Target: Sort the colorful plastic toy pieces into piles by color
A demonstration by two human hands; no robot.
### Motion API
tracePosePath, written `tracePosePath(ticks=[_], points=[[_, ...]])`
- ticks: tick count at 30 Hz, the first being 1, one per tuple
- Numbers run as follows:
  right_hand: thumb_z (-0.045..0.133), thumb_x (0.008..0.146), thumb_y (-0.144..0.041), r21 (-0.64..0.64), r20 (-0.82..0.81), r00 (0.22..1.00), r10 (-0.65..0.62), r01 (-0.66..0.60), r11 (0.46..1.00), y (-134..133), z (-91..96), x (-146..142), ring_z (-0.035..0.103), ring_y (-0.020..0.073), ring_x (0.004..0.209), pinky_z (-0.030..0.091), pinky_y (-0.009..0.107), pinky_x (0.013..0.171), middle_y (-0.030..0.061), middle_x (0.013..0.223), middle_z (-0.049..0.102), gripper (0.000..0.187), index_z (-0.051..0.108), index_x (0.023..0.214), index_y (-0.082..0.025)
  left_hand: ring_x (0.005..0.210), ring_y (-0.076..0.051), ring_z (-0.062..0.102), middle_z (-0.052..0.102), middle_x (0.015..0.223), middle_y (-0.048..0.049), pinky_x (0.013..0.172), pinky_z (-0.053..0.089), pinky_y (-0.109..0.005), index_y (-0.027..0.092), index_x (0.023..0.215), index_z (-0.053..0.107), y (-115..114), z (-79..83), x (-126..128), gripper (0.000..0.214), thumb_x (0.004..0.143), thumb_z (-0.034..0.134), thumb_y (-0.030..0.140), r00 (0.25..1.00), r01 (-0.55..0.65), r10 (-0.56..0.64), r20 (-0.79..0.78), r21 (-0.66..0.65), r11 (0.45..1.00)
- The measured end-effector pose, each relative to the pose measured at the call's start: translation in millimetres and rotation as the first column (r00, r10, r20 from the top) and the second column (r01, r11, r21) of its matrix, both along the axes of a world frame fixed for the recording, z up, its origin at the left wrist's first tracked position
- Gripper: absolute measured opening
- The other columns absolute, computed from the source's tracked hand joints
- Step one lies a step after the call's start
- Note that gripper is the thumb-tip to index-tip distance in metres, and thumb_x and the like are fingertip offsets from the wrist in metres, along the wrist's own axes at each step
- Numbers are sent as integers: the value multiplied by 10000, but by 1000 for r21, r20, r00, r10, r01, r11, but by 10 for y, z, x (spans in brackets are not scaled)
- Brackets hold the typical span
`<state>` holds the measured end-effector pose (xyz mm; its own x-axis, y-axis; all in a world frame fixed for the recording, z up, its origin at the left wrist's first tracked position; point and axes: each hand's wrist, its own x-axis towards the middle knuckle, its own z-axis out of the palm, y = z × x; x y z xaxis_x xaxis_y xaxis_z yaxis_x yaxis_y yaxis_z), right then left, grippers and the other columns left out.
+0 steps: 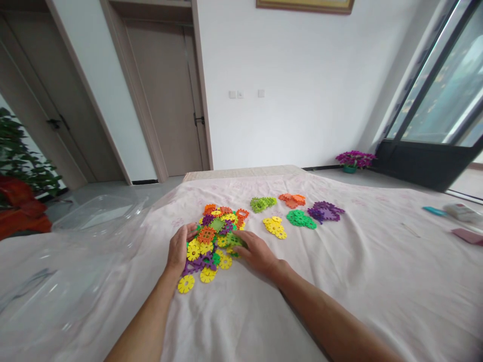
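A mixed pile of plastic interlocking building pieces (206,248) in yellow, purple, orange and green lies on the cloth in front of me. My left hand (180,245) rests open along the pile's left side, fingers stretched forward and partly behind the pieces. On the other side, my right hand (258,251) pinches a light green square piece (234,239) between thumb and fingers at the pile's edge. Farther right are single-colour groups: light green pieces (263,203), orange pieces (292,200), yellow pieces (275,228), green pieces (301,219) and purple pieces (327,211).
Clear plastic containers (94,213) stand at the left on the pale patterned cloth (339,291). A blue item (433,211), a whitish package (462,213) and a dark pink item (468,237) lie at the far right. Potted purple flowers (354,160) stand on the floor beyond.
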<state>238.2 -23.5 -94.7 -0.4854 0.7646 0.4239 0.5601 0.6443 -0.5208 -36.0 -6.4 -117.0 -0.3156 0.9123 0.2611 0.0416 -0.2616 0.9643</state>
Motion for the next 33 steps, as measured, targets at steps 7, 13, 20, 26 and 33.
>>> tracePosePath(ticks=[7,13,20,26,33], points=[[342,1012,-369,-6,-24,985,-168,168,986,87,16,58,614,175,881,442,266,814,47,967,699,360,666,980,-215,934,-235,692,720,1048,-140,922,523,-410,99,1038,671,-5,23,14,587,836,496,622,999,-12,12,-34,-1,1000],[472,935,-318,52,-24,948,-316,317,947,248,-20,235,587,166,794,431,259,746,44,816,652,265,657,785,-203,971,-237,682,722,1064,-119,946,507,-408,124,1052,675,-22,26,7,523,837,523,576,997,11,-14,-81,-28,1000],[520,837,-397,-271,-477,688,-547,477,836,587,-45,773,623,155,591,495,243,551,2,638,606,268,655,857,-166,1027,-235,663,722,1079,-82,979,476,-383,172,1040,675,-3,-7,-17,419,813,581,512,990,19,-30,-138,-78,997],[621,745,-403,-433,-653,416,-632,480,763,707,-95,1191,669,165,596,574,264,543,-3,671,617,415,620,1053,-125,1041,-247,663,729,1078,-84,966,482,-376,180,1010,684,21,-33,-33,414,784,597,515,983,17,-32,-182,-83,996],[680,701,-339,-524,-618,492,-613,324,788,807,-63,1138,660,167,577,594,283,537,6,640,625,312,643,931,-132,1070,-242,646,720,1100,-68,989,462,-371,190,1029,679,12,-20,-23,371,790,593,460,978,1,-21,-206,-93,996]])
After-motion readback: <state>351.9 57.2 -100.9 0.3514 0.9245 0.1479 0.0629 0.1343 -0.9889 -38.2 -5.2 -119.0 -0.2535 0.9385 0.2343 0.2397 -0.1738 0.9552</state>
